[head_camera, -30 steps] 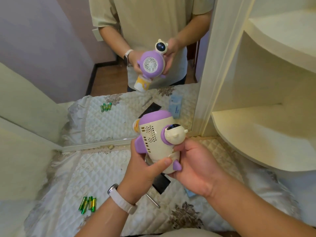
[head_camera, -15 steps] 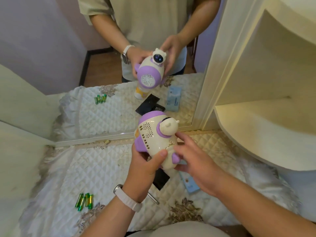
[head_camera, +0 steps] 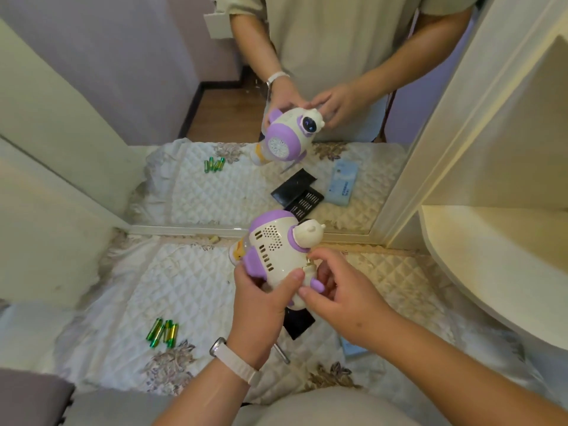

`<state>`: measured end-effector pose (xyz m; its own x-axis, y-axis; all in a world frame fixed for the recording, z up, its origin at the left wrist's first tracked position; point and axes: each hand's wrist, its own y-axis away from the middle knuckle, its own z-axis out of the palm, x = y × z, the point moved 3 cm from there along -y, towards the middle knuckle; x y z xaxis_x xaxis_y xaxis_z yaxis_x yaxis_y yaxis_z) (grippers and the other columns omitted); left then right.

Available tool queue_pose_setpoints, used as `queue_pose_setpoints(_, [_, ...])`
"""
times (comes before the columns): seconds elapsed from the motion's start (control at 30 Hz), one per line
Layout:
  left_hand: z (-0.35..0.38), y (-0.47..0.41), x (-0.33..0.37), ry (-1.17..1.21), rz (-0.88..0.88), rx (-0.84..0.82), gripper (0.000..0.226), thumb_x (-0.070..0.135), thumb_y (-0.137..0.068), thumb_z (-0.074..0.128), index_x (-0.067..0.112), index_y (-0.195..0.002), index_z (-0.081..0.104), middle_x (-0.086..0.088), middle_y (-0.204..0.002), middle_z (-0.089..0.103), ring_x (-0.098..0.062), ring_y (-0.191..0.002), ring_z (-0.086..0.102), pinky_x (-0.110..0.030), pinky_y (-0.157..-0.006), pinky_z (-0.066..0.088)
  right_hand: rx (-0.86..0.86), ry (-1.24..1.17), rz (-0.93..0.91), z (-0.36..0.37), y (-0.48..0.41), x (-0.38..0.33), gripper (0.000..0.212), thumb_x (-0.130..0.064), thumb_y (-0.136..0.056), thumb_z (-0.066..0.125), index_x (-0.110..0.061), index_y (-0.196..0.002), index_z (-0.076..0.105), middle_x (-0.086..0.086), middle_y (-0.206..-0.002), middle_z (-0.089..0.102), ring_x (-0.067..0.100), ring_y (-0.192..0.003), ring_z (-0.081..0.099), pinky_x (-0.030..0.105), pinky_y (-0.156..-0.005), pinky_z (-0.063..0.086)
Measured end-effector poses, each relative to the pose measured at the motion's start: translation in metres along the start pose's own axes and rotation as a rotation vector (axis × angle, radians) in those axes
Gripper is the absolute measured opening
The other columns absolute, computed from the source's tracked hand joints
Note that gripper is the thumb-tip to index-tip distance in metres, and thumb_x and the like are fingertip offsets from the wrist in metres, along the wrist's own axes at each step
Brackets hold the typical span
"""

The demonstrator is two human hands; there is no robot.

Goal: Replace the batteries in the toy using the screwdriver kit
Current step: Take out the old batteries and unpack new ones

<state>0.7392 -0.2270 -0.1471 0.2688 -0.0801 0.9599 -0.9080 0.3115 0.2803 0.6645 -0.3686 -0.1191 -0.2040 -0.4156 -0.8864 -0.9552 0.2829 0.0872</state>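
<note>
The cream and purple toy (head_camera: pixel 273 250) is held above the quilted table, its vented back turned up towards me. My left hand (head_camera: pixel 261 305) grips its lower body from below, thumb pressed on the shell. My right hand (head_camera: pixel 344 299) touches the toy's right side near the small purple foot, fingers curled at a seam. Several green batteries (head_camera: pixel 162 332) lie together on the cloth at the left. The black screwdriver kit case (head_camera: pixel 299 325) lies under my hands, mostly hidden. A metal screwdriver shaft (head_camera: pixel 282 355) pokes out below my left wrist.
A mirror (head_camera: pixel 215 149) stands right behind the table and repeats the toy, batteries and kit. A cream corner shelf (head_camera: pixel 491 265) juts in at the right. A blue packet (head_camera: pixel 353 348) lies partly under my right forearm. The quilted cloth (head_camera: pixel 172 287) covers the table.
The toy has been tilted so its head points away and right. My right hand slid from the head down to the toy's side. The view dipped lower.
</note>
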Motion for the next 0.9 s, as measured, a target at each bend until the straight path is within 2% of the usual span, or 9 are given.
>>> queue_pose_setpoints(0.17, [-0.019, 0.008, -0.010, 0.040, -0.022, 0.107, 0.073, 0.034, -0.065, 0.089, 0.007, -0.122, 0.053, -0.017, -0.109, 0.069, -0.021, -0.087, 0.070, -0.025, -0.059, 0.053, -0.097, -0.063, 0.015, 0.017, -0.007, -0.006, 0.032, -0.048, -0.075, 0.063, -0.037, -0.095, 0.041, 0.001, -0.074, 0.060, 0.015, -0.063, 0.053, 0.041, -0.063, 0.049])
queue_pose_setpoints(0.27, [-0.036, 0.011, -0.017, 0.093, -0.022, 0.187, 0.062, 0.025, -0.073, 0.086, 0.007, -0.122, 0.052, -0.017, -0.110, 0.068, -0.020, -0.087, 0.068, -0.024, -0.059, 0.053, -0.099, -0.235, 0.051, 0.037, -0.011, -0.008, 0.038, -0.034, -0.076, 0.071, -0.039, -0.102, 0.043, 0.000, -0.077, 0.059, 0.013, -0.067, 0.055, 0.037, -0.068, 0.052])
queue_pose_setpoints(0.37, [-0.058, 0.012, -0.025, 0.152, -0.032, 0.281, 0.072, 0.033, -0.067, 0.089, 0.013, -0.126, 0.052, -0.012, -0.114, 0.070, -0.021, -0.098, 0.071, -0.033, -0.069, 0.060, -0.064, -0.403, 0.207, 0.056, -0.023, -0.001, 0.031, -0.011, -0.081, 0.073, -0.022, -0.104, 0.053, 0.007, -0.090, 0.066, 0.019, -0.081, 0.064, 0.033, -0.075, 0.055])
queue_pose_setpoints(0.43, [-0.074, 0.014, -0.033, 0.172, -0.046, 0.346, 0.082, 0.044, -0.058, 0.086, 0.016, -0.127, 0.053, -0.010, -0.115, 0.070, -0.026, -0.102, 0.070, -0.039, -0.075, 0.062, -0.103, -0.437, 0.343, 0.069, -0.035, 0.007, 0.019, -0.012, -0.084, 0.071, -0.015, -0.100, 0.062, 0.012, -0.094, 0.071, 0.023, -0.082, 0.067, 0.036, -0.075, 0.055])
queue_pose_setpoints(0.5, [-0.088, 0.016, -0.044, 0.183, -0.055, 0.394, 0.081, 0.044, -0.058, 0.085, 0.016, -0.127, 0.053, -0.011, -0.114, 0.070, -0.029, -0.103, 0.069, -0.037, -0.074, 0.061, -0.149, -0.451, 0.437, 0.080, -0.047, 0.017, 0.016, -0.013, -0.084, 0.069, -0.013, -0.099, 0.067, 0.013, -0.098, 0.072, 0.022, -0.083, 0.067, 0.038, -0.076, 0.054])
queue_pose_setpoints(0.57, [-0.099, 0.017, -0.055, 0.218, -0.080, 0.446, 0.078, 0.041, -0.059, 0.085, 0.018, -0.126, 0.053, -0.009, -0.114, 0.070, -0.029, -0.104, 0.069, -0.039, -0.077, 0.060, -0.173, -0.344, 0.456, 0.087, -0.060, 0.024, 0.013, -0.016, -0.085, 0.067, -0.016, -0.097, 0.069, 0.006, -0.097, 0.071, 0.020, -0.089, 0.066, 0.038, -0.083, 0.054])
queue_pose_setpoints(0.67, [-0.110, 0.013, -0.067, 0.245, -0.103, 0.477, 0.084, 0.045, -0.057, 0.084, 0.019, -0.130, 0.053, -0.007, -0.116, 0.072, -0.029, -0.105, 0.070, -0.044, -0.080, 0.060, -0.215, -0.088, 0.335, 0.093, -0.087, 0.027, 0.005, -0.017, -0.088, 0.064, -0.019, -0.089, 0.068, -0.006, -0.087, 0.066, 0.011, -0.082, 0.061, 0.024, -0.069, 0.048])
queue_pose_setpoints(0.77, [-0.117, 0.008, -0.076, 0.264, -0.120, 0.502, 0.082, 0.043, -0.060, 0.084, 0.020, -0.132, 0.052, -0.009, -0.117, 0.071, -0.031, -0.106, 0.069, -0.051, -0.082, 0.058, -0.308, 0.177, 0.192, 0.110, -0.121, 0.041, 0.007, -0.023, -0.087, 0.063, -0.021, -0.086, 0.070, -0.010, -0.085, 0.066, 0.007, -0.080, 0.060, 0.024, -0.065, 0.042])
queue_pose_setpoints(0.9, [-0.120, 0.000, -0.085, 0.253, -0.150, 0.503, 0.073, 0.033, -0.069, 0.089, 0.019, -0.131, 0.053, -0.009, -0.116, 0.071, -0.028, -0.106, 0.069, -0.036, -0.068, 0.058, -0.408, 0.440, 0.154, 0.137, -0.161, 0.064, 0.010, -0.029, -0.087, 0.060, -0.025, -0.082, 0.069, -0.007, -0.083, 0.067, 0.015, -0.079, 0.061, 0.031, -0.069, 0.049])
